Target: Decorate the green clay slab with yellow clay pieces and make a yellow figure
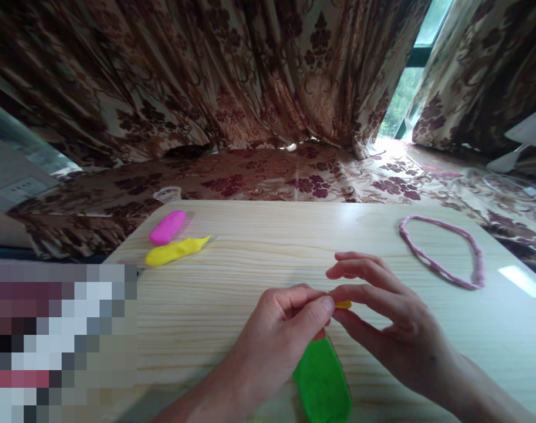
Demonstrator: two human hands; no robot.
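I have both hands together over the bench (250,252), meeting at a small yellow bit (344,305). The left hand (282,332) pinches it, thumb laid over the curled forefinger. On the right hand (393,323), thumb and forefinger come in on either side of the bit's free end, and the other fingers are raised and spread; I cannot tell whether they grip it. Just below the hands, the green slab (324,382) lies on the bench, partly behind the left hand and cut off by my view's bottom edge. Toward the far left I see the pink lump (168,228), with the yellow strip (175,252) just beside it on the near side. The lilac loop (478,261) lies at the far right, well apart from the hands. Beyond the bench hangs a patterned curtain (268,70).
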